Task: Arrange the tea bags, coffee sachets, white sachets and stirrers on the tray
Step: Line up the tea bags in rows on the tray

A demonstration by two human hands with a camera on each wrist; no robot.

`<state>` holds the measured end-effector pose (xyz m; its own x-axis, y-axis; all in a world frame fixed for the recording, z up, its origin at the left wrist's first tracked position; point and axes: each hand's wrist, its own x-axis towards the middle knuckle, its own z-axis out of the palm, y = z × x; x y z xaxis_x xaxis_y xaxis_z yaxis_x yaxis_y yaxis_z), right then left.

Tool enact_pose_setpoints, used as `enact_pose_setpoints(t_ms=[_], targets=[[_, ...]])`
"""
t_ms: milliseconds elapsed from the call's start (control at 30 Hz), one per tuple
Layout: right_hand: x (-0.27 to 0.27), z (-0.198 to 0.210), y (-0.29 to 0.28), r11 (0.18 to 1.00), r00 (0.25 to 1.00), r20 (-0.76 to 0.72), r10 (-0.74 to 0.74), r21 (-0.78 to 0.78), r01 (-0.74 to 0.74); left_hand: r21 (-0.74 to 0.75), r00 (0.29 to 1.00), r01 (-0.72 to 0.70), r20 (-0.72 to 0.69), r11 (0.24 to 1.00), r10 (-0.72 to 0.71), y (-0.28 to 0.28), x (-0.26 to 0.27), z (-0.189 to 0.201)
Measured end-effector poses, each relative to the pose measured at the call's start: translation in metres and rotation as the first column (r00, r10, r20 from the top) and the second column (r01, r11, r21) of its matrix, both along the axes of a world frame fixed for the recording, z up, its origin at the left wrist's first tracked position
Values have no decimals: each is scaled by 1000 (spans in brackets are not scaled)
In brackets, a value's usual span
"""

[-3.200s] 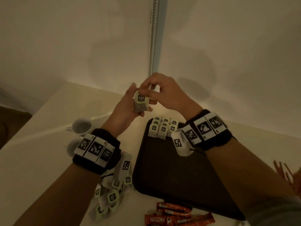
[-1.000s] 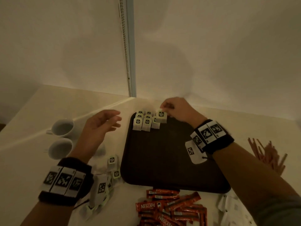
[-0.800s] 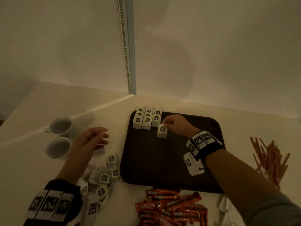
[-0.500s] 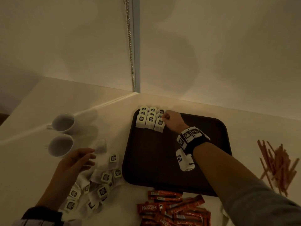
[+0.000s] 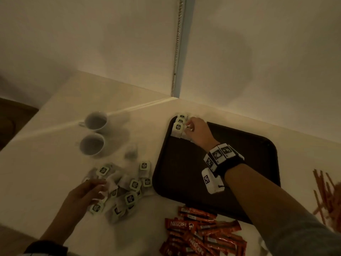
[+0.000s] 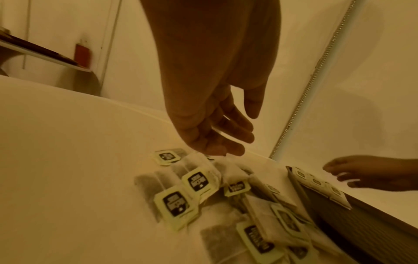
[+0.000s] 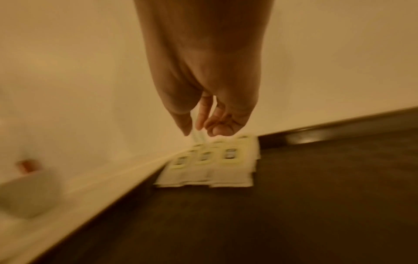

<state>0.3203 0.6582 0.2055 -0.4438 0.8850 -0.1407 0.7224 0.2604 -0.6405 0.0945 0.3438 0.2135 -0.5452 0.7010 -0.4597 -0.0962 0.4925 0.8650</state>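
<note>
A dark tray [image 5: 239,154] holds rows of tea bags [image 5: 178,127] in its far left corner. My right hand [image 5: 191,126] is over those rows. In the blurred right wrist view its curled fingers [image 7: 203,123] hang just above the tea bags [image 7: 210,160], and thumb and forefinger seem to pinch a pale tea bag edge. My left hand [image 5: 92,189] hovers open over the loose pile of tea bags [image 5: 129,189] left of the tray. Its fingertips [image 6: 221,150] almost touch one tea bag [image 6: 196,180]. Red coffee sachets [image 5: 199,231] lie near the front edge, stirrers [image 5: 326,193] at the right.
Two white cups [image 5: 96,121] [image 5: 91,144] stand at the left near the wall. A lone tea bag [image 5: 131,153] lies beside them. A pale corner of white sachets [image 5: 263,245] shows by my right sleeve. Walls close the table's far side.
Both hands held one tea bag above the tray; the right hand then carried it to the rows and stays there. The left hand dropped back to the loose pile.
</note>
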Motion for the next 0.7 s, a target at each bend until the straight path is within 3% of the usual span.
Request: enact_pose_setpoints(t_ms=[100,200,333,467,700], targets=[[-32,5,-37,945,947,7,321,-68,-320,-23,1000,14,-18,1000,-15,-7,3,-1],[-72,-4,-66,853,859,30,511,-142,-502,-25,999,27,-26,999,-28,-14,7,-1],[-121,-21,-89,836,818,184,546,-187,-516,-16,999,47,-7,999,-48,-21,14,3],[-146,-31,-102,860,798,329,505,-111,-498,24,998,60,11,998,-60,-30,14,5],[-149,-16,-106,858,846,165,507,-194,-476,82,999,21,25,996,-23,-19,12,4]])
